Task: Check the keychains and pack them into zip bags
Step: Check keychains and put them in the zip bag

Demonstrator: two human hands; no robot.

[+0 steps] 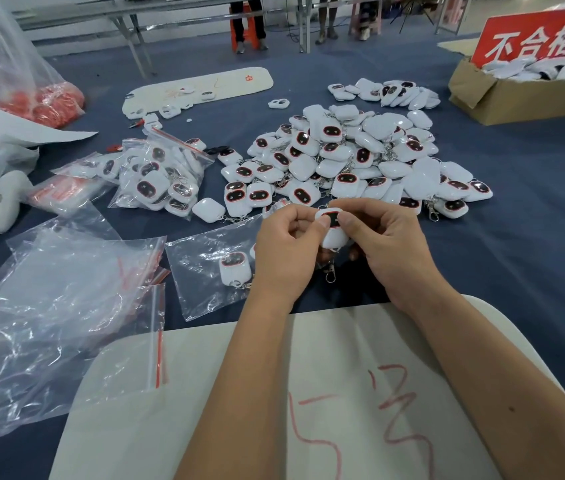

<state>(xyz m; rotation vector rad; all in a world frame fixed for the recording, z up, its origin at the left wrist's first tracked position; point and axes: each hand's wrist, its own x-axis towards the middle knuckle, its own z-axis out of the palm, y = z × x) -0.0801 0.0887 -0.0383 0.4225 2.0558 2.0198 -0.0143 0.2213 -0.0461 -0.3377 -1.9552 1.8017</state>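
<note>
Both hands hold one white keychain (pixel 334 233) with a dark red-rimmed face above the blue table. My left hand (pixel 286 249) pinches its left edge and my right hand (pixel 390 242) pinches its right edge. Its metal clasp (pixel 330 273) dangles below. A big heap of the same keychains (pixel 350 161) lies just beyond the hands. Left of my left hand lies a clear zip bag (pixel 205 271) with a keychain (pixel 234 268) inside. A filled zip bag (pixel 163 174) sits further back on the left.
Several empty zip bags (pixel 62 306) are spread at the left. A white board with red writing (pixel 309 393) lies under my forearms. A cardboard box (pixel 516 95) with a red sign stands at the back right. A white tray (pixel 201 88) lies at the back.
</note>
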